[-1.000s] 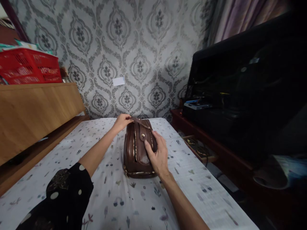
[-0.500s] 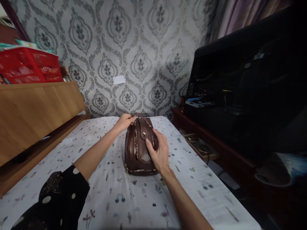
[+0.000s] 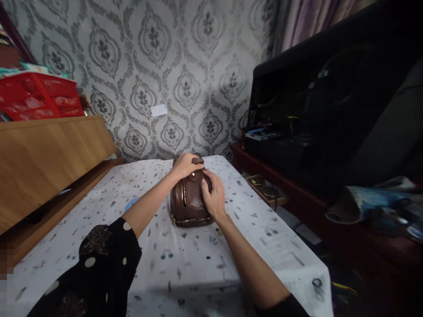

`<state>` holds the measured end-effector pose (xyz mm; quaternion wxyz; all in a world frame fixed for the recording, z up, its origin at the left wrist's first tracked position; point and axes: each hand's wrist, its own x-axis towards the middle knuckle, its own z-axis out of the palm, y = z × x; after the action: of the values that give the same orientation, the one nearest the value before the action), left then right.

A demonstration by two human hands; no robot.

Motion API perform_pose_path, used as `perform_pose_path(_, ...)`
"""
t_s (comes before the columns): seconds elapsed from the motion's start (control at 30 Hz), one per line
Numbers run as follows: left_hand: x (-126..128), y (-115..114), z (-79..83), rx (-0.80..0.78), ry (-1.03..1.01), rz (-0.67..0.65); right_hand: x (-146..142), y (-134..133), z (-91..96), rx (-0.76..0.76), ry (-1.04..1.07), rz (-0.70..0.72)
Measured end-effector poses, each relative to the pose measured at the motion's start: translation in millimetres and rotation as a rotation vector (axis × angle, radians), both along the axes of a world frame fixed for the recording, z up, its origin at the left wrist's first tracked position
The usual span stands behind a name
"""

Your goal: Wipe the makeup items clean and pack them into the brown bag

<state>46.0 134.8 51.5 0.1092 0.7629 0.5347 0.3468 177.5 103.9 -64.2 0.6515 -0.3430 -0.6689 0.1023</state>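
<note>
A brown leather bag (image 3: pixel 194 198) with gold-coloured zippers and a round metal stud lies on the patterned white sheet, its small handle at the far end. Across the bag's top is my left hand (image 3: pixel 185 166), its fingers pinched together by the upper right zipper, just below the handle. What the fingertips pinch is too small to make out. My right hand (image 3: pixel 214 196) holds the bag's right side, with the thumb over the front panel and the fingers along the edge. Part of the right zipper is hidden beneath my hands.
The white sheet (image 3: pixel 185 273) covers the bed between a wooden headboard (image 3: pixel 53 158) and a dark cabinet with a large black screen (image 3: pixel 297 101). A red basket (image 3: pixel 39 94) stands on the headboard. An open drawer (image 3: pixel 269 191) juts toward the bed's right edge.
My left hand has moved right across the bag's top, from the left zipper to the right one. My right hand still holds the bag's side. The view has shifted slightly.
</note>
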Motion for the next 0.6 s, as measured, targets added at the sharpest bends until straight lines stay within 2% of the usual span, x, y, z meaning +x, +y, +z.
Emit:
perform_pose_path(0.17, 11.0, 4.1, 2.8, 0.073, 0.051, 0.159, -0.3, 1.8, -0.5, 0.000, 0.004, -0.007)
perform_pose_path(0.33, 9.9, 10.4, 2.1, 0.043, 0.025, 0.225, -0.9, 1.4, 0.2, -0.004, -0.003, -0.007)
perform_pose_path(0.47, 9.4, 8.3, -1.6, 0.026, -0.029, 0.194, -1.3, -0.1, 1.0, -0.007, -0.004, -0.001)
perform_pose_path(0.6, 9.6, -2.6, -4.3, 0.013, -0.077, 0.081, -0.8, -1.2, 2.3, -0.006, -0.013, 0.001)
